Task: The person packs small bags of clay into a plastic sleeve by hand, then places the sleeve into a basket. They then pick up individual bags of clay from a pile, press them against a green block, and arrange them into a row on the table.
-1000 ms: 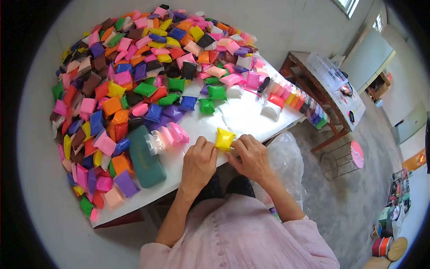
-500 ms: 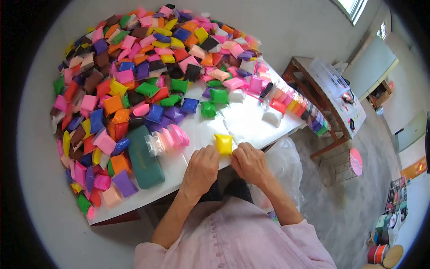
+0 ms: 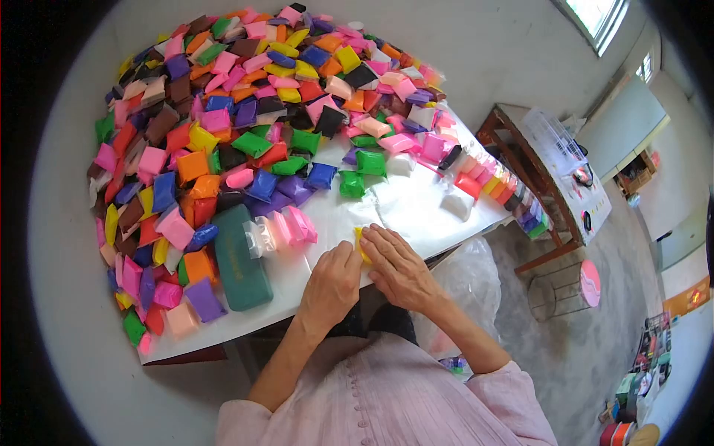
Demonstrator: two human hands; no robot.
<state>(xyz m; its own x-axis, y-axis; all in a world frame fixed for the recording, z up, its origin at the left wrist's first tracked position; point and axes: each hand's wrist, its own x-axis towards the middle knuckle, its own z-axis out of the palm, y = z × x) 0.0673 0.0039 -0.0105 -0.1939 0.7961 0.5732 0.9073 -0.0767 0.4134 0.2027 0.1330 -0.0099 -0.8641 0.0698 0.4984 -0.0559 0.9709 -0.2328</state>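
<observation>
A yellow packet [image 3: 360, 239] lies at the table's front edge, mostly covered by my right hand [image 3: 398, 269], whose fingers are stretched out flat over it. My left hand [image 3: 332, 276] is closed at the packet's left side, with its fingertips pinched at the packet's edge. Left of my hands, a clear bag of pink packets [image 3: 286, 229] rests beside a dark green case [image 3: 242, 260].
Many coloured packets [image 3: 195, 165] are heaped over the table's left and back. A row of small packets [image 3: 513, 195] sits at the right corner. Beyond are a wooden desk [image 3: 535, 171], a pink-topped stool [image 3: 589, 283] and a clear plastic bag [image 3: 470, 279].
My right hand has opened from a closed grip and moved left over the yellow packet, hiding most of it. My left hand stays closed at its side. The view has shifted slightly.
</observation>
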